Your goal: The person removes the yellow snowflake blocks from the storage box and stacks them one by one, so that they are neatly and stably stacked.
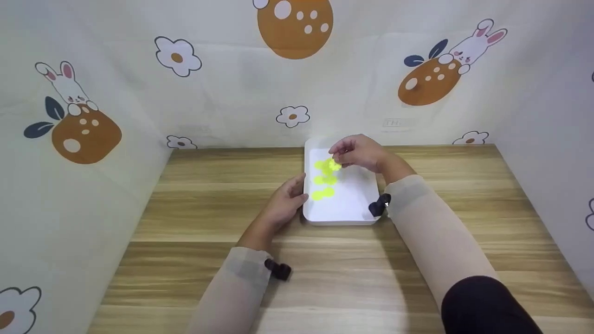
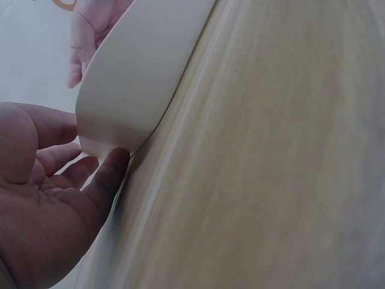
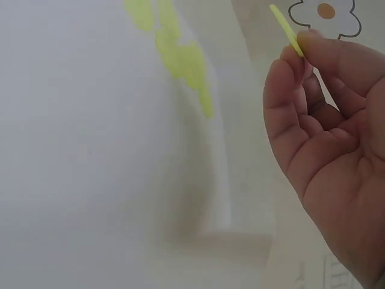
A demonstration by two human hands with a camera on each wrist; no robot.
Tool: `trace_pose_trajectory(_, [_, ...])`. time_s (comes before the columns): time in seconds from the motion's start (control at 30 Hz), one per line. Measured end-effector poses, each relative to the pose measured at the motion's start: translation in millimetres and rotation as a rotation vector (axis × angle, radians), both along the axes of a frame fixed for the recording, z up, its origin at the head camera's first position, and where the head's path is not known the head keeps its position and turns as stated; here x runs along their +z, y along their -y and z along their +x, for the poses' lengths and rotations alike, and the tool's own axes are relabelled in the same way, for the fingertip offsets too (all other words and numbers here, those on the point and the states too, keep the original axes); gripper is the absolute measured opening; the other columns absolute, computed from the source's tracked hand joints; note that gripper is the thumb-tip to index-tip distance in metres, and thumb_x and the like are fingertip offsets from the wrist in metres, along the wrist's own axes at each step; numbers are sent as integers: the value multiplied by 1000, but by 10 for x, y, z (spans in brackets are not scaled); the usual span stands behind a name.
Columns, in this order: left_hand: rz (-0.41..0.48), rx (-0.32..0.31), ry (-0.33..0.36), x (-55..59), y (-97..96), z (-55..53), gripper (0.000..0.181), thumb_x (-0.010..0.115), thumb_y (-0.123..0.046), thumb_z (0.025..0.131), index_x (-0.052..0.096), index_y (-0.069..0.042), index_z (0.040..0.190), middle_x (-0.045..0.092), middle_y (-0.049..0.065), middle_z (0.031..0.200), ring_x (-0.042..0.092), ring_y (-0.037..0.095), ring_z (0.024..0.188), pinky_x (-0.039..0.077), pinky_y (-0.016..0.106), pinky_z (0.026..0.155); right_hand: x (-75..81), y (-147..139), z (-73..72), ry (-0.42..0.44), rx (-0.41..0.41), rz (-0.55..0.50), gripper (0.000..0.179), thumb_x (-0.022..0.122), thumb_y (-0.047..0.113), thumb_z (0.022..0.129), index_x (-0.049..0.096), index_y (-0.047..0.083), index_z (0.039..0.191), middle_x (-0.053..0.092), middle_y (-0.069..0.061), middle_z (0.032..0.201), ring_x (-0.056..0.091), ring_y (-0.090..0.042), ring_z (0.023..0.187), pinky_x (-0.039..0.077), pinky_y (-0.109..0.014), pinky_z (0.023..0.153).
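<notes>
A white rectangular tray [image 1: 355,202] lies on the wooden table, with several flat bright-yellow pieces [image 1: 318,195] along its left half. Above the tray's far part, my right hand [image 1: 359,153] pinches one thin yellow piece with a scalloped edge [image 3: 286,30] between thumb and fingertips. The right wrist view shows that piece edge-on, clear of the yellow pieces in the tray [image 3: 180,57]. My left hand [image 1: 285,199] is at the tray's left side, its fingertips and thumb touching the outer wall [image 2: 135,72]. No object is between the left fingers.
The wood-grain table [image 1: 222,204] extends around the tray on the left, right and front. Behind it hangs a pale cloth wall [image 1: 232,83] with printed rabbits, oranges and flowers, close to the tray's far edge. Small black cameras [image 1: 278,270] sit on both wrists.
</notes>
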State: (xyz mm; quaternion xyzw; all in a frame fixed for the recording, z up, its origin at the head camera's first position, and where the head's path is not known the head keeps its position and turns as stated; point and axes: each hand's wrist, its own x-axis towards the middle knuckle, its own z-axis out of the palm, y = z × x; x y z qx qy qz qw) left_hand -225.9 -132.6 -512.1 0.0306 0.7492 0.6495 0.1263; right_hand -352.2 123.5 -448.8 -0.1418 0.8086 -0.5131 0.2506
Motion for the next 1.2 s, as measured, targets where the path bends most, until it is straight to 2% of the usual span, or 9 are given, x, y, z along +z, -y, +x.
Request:
trace_pose_trajectory(0.23, [5, 3, 19, -7, 0, -6, 64, 58, -4, 107, 36, -11, 167, 41, 16, 171, 37, 29, 162, 36, 45, 132, 94, -81, 42, -19, -72, -94, 26, 73, 7, 101, 73, 6, 127, 72, -7, 110, 71, -21, 102, 65, -26, 91])
trace_pose_trajectory(0.53, [-13, 22, 42, -1, -10, -11, 64, 59, -5, 107, 39, -14, 166, 41, 13, 172, 36, 27, 162, 34, 44, 133, 124, -326, 44, -29, -163, -124, 27, 71, 7, 102, 70, 4, 129, 71, -6, 113, 72, -19, 105, 65, -25, 92])
trace_pose_trajectory(0.67, [-17, 24, 31, 0, -16, -14, 63, 58, -5, 107, 39, -12, 166, 43, 14, 171, 38, 27, 162, 34, 45, 133, 130, -461, 49, -34, -200, -133, 28, 71, 6, 102, 70, 3, 130, 72, -5, 113, 71, -17, 105, 65, -24, 91])
trace_pose_trajectory(0.83, [-26, 30, 39, -7, -13, -21, 63, 59, -6, 107, 40, -14, 166, 44, 13, 171, 38, 27, 162, 34, 45, 133, 97, -635, 58, -18, -261, -180, 28, 70, 2, 101, 70, 3, 130, 74, 0, 110, 71, -13, 105, 65, -29, 97])
trace_pose_trajectory(0.97, [-33, 34, 57, -3, -10, -20, 63, 60, -8, 107, 41, -18, 166, 43, 11, 171, 37, 24, 162, 34, 44, 133, 69, -787, 65, -27, -300, -180, 30, 68, 1, 102, 68, 2, 133, 76, 3, 110, 71, -11, 105, 64, -30, 101])
trace_pose_trajectory(1.2, [-31, 30, 61, 5, 6, -4, 64, 61, -8, 106, 41, -17, 166, 39, 8, 174, 34, 26, 163, 34, 44, 133, 37, -1032, 102, -43, -344, -178, 28, 67, 1, 103, 69, 5, 130, 76, 4, 109, 71, -8, 100, 65, -26, 90])
